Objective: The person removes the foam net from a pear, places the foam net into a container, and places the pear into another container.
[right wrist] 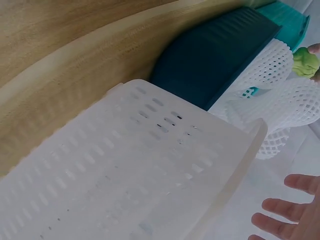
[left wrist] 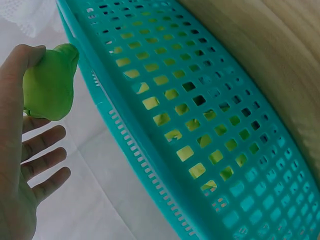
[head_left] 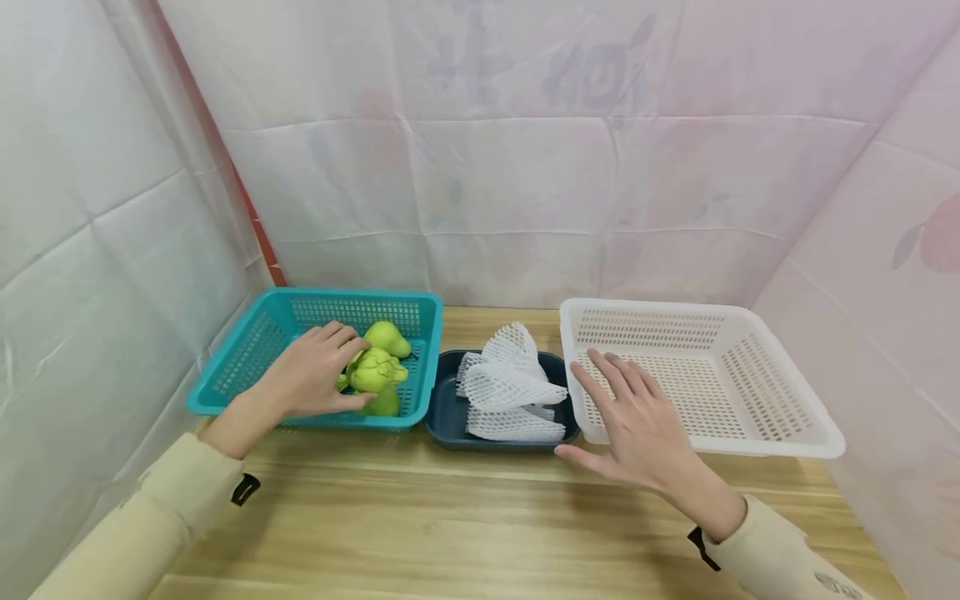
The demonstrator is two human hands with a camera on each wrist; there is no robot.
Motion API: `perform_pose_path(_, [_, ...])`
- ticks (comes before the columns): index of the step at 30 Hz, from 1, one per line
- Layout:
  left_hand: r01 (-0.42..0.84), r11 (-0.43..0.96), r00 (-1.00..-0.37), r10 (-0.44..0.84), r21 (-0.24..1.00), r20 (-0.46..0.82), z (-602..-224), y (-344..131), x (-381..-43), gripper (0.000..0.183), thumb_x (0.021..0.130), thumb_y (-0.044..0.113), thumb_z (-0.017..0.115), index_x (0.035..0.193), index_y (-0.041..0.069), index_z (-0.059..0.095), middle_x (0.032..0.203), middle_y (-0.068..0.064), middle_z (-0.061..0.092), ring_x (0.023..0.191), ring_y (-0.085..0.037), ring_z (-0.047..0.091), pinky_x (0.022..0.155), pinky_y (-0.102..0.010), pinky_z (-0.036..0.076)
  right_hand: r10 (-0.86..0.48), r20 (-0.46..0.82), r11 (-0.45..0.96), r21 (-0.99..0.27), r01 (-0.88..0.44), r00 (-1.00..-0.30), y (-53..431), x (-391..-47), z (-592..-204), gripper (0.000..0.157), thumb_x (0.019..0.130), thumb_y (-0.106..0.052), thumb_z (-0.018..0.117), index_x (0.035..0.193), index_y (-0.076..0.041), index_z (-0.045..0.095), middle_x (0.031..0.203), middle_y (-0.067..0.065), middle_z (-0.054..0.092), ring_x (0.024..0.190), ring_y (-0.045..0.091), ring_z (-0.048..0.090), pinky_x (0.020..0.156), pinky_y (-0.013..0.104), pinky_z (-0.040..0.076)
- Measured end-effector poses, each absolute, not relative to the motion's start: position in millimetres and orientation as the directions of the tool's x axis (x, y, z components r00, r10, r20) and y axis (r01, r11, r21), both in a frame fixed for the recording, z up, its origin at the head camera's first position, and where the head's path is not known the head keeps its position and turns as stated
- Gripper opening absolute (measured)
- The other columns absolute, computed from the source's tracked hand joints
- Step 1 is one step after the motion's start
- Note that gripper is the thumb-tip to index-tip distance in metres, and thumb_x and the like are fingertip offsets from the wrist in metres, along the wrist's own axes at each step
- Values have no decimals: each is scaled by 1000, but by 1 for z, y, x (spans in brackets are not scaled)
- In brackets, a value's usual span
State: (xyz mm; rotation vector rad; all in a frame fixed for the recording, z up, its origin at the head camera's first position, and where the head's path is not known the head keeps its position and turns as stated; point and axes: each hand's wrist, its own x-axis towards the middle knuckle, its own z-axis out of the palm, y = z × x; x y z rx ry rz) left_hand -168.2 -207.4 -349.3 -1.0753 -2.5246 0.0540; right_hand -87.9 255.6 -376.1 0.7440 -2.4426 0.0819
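Observation:
My left hand (head_left: 318, 371) pinches a lumpy, pale green fruit (head_left: 377, 369) between thumb and index finger, above the teal basket (head_left: 430, 358). In the left wrist view the green fruit (left wrist: 50, 82) looks bell-shaped and is clear of the rim, and the other fingers stand apart from it. Under it in the basket lie a green pear (head_left: 387, 337) and another green fruit (head_left: 386, 403), partly covered. My right hand (head_left: 637, 421) hovers with spread fingers over the near left edge of the white basket (head_left: 795, 375), holding nothing.
Between the baskets stands a dark blue tray (head_left: 444, 408) with several white foam net sleeves (head_left: 510, 375) heaped in it. All three containers sit on a wooden table (head_left: 450, 517). A pale sheet (head_left: 510, 183) hangs behind and at both sides.

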Motion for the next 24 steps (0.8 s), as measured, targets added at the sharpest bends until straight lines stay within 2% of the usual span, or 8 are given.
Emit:
perform_pose_path(6, [671, 718, -680, 695, -185, 233, -354, -202, -181, 72, 80, 62, 82, 121, 3, 71, 114, -14, 72, 105, -33, 66, 90, -48, 61, -482, 525, 852, 95, -515, -701, 263, -80, -378, 110, 87, -95, 31, 152, -10, 55, 155, 23, 55, 138, 46, 55, 115, 63, 44])
perform_pose_path(11, [664, 724, -712, 689, -188, 135, -362, -198, -190, 71, 83, 61, 80, 124, 5, 68, 118, -14, 71, 112, -34, 66, 96, -51, 59, -477, 524, 856, 96, -508, -705, 266, -74, -380, 109, 88, -95, 26, 151, -12, 57, 156, 23, 54, 138, 46, 56, 114, 63, 43])
perform_pose_path(18, [660, 711, -723, 689, -243, 52, -363, -190, -201, 73, 87, 64, 76, 129, 6, 66, 123, -15, 70, 115, -35, 65, 98, -53, 58, -455, 515, 868, 76, -490, -727, 269, -71, -382, 110, 87, -96, 26, 151, -12, 57, 158, 22, 53, 139, 45, 54, 114, 65, 42])
perform_pose_path(24, [652, 711, -745, 664, -263, -53, -363, -178, -213, 79, 89, 65, 73, 138, 4, 62, 136, -19, 66, 131, -40, 61, 107, -57, 55, -455, 505, 871, 80, -485, -733, 270, -68, -383, 109, 88, -96, 26, 152, -13, 56, 157, 21, 53, 139, 44, 54, 113, 64, 43])
